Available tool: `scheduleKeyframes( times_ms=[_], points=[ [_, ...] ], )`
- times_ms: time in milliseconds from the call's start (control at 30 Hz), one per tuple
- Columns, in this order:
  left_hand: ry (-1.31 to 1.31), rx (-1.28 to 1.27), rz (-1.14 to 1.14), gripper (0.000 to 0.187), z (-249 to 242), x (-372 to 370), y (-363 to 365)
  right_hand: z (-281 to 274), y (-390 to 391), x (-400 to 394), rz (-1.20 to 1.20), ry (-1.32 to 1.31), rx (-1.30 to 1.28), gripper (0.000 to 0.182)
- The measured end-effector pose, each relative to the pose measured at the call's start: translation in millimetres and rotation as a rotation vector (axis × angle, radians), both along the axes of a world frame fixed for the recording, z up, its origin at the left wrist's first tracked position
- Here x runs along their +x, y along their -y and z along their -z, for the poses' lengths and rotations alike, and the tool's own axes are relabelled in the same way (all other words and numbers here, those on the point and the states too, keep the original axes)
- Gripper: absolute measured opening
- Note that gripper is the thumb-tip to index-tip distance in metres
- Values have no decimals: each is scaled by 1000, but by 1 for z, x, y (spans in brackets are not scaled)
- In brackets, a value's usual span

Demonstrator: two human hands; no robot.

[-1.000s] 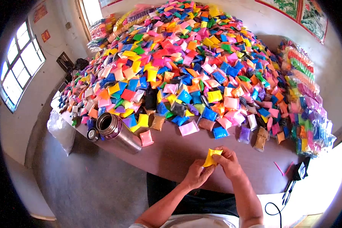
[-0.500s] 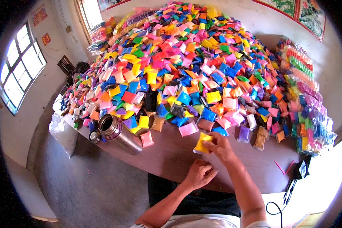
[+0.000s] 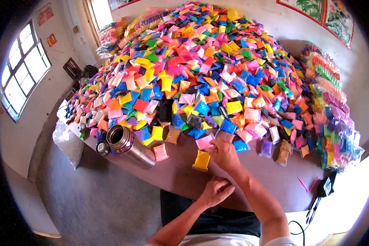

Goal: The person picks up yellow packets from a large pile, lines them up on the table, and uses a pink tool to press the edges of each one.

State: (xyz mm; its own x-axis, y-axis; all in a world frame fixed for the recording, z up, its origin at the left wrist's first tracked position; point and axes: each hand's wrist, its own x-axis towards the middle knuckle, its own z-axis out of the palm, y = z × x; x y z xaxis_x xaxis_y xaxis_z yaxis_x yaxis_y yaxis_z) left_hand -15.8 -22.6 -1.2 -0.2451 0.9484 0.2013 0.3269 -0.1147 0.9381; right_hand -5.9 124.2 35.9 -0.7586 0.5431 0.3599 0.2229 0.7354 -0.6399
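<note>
My right hand (image 3: 225, 155) reaches over the table to the front edge of the heap, its fingers pinched at the right edge of a pink packet (image 3: 204, 142). Just left of that hand a yellow packet (image 3: 201, 160) lies flat on the table by itself. Behind the knuckles sits a brownish packet (image 3: 224, 136), and a blue packet (image 3: 241, 146) lies to the right. My left hand (image 3: 216, 192) rests at the near table edge, fingers curled in loosely, with nothing showing in them.
A large heap of colourful packets (image 3: 184, 74) covers the back of the table (image 3: 172, 174). An open steel flask (image 3: 133, 147) stands at the left, its lid (image 3: 103, 148) beside it. Bundled packets (image 3: 332, 110) are stacked at right, near a black device with cables (image 3: 326, 186).
The yellow packet has left my right hand and now lies on the table. That hand has moved forward and left to the pink packet. My left hand has stayed nearly still.
</note>
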Motion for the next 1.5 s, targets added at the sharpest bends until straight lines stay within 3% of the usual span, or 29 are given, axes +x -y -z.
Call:
scheduleKeyframes(
  times_ms=[67,200,367,467,733,800,867,900,967,1100,1200,1233,1400,1500],
  points=[
    [19,-21,4,24,-2,0,0,-2,-18,-12,16,-114,117,17],
    [101,-172,31,25,3,1,1,0,-37,-47,20,-181,160,28],
    [142,2,-36,23,9,3,-1,6,-52,-74,56,90,176,43],
    [156,-7,-14,21,22,1,-1,1,-50,-78,123,157,162,42],
    [18,-31,-36,19,7,1,0,24,-75,-72,66,-27,136,25],
    [77,-156,4,20,-4,-1,2,21,-74,-60,94,-207,5,21],
    [102,-49,-37,23,-1,3,0,22,-81,-47,129,-208,31,21],
    [122,56,-86,25,1,4,0,21,-85,-39,117,-222,-255,21],
    [203,25,-62,28,7,4,1,-13,-67,-18,138,-326,-918,24],
    [270,-15,-25,33,5,-1,2,0,-76,6,55,-497,-1011,26],
    [265,64,-53,32,6,6,-1,7,-80,5,158,-610,-1055,23],
    [179,22,-67,31,7,6,1,7,-80,-1,229,-655,-1019,23],
    [-49,36,-78,28,10,4,1,0,-94,-29,127,-800,-930,17],
    [-6,19,-80,28,2,4,2,-25,-93,-22,148,-944,-1110,17]
  ],
)
